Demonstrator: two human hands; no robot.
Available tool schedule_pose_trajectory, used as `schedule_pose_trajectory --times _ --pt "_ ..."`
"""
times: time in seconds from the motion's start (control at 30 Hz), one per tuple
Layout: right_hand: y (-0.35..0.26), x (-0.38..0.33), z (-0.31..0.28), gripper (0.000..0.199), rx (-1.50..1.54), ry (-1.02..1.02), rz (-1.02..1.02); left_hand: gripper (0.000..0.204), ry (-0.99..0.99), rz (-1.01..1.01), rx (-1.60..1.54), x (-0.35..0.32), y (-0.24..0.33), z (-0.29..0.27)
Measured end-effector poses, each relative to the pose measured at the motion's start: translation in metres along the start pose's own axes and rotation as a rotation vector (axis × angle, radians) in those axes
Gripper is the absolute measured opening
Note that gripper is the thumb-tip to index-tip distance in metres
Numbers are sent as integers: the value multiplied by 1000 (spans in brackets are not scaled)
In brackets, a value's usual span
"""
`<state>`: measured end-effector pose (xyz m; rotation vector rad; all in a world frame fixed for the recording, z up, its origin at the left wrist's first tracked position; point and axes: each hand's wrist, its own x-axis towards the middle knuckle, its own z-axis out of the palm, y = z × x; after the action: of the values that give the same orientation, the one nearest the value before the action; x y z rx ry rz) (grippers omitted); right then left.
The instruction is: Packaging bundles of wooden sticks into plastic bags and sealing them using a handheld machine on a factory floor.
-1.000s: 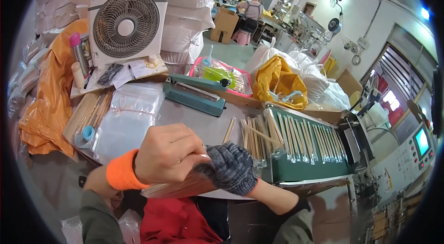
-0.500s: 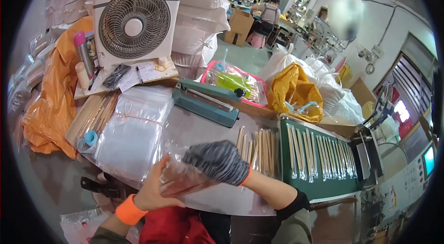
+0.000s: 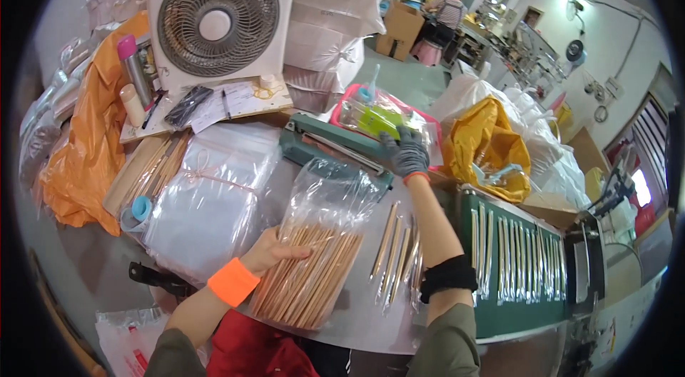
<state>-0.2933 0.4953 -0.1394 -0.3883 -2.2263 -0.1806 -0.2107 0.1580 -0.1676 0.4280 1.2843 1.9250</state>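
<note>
Head view shows the bare left hand (image 3: 267,252) clamped on the clear plastic bag of wooden sticks (image 3: 314,263), long axis near-to-far, while the gloved right hand (image 3: 408,152) presses closed on the far green heat sealer (image 3: 335,152).

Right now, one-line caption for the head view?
Left hand steadies a clear bag of wooden sticks while gloved right hand rests on green heat sealer.

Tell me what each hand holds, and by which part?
Left hand: clear plastic bag of wooden sticks, at its left side. Gloved right hand: green heat sealer, at its arm's end.
</note>
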Motion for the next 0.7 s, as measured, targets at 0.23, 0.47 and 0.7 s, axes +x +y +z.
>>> schedule_pose_trajectory --times 0.23,0.47,0.7 --pt "-68 83 -44 23 738 -129 -105 48 -53 -94 -19 117 26 -32" --pt "7 -37 30 10 562 -258 -192 47 75 -308 182 135 26 -78" --pt "13 -66 60 21 865 -325 -13 40 299 184 1046 -78 23 -72"
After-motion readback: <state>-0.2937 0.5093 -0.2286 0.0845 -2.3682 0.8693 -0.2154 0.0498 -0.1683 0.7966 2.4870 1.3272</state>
